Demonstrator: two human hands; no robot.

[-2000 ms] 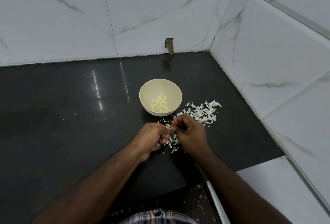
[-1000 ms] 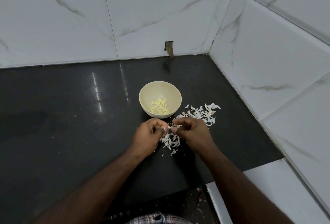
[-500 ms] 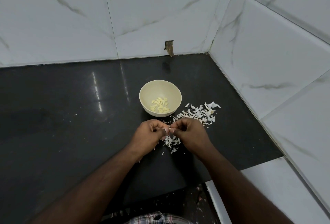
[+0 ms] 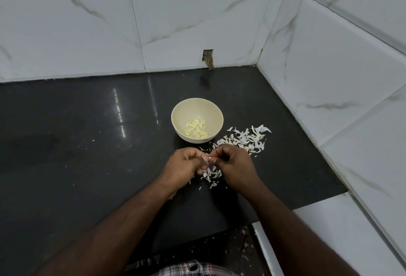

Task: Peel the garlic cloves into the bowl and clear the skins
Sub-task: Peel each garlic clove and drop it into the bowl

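Pinching a small pale garlic clove [image 4: 211, 159] between curled fingers, the left hand [image 4: 185, 165] and right hand [image 4: 234, 164] met just above the glossy black tabletop [image 4: 87, 143]. Thin, papery white skins [image 4: 243, 140] lay scattered beside and under the hands. Just behind them stood a round cream bowl [image 4: 197, 108] holding smooth, yellowish peeled cloves [image 4: 197, 131]. White marbled wall tiles [image 4: 197, 11] rose behind.

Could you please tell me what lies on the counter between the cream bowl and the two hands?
In the head view, a few scattered white garlic skins lie on the black counter there.
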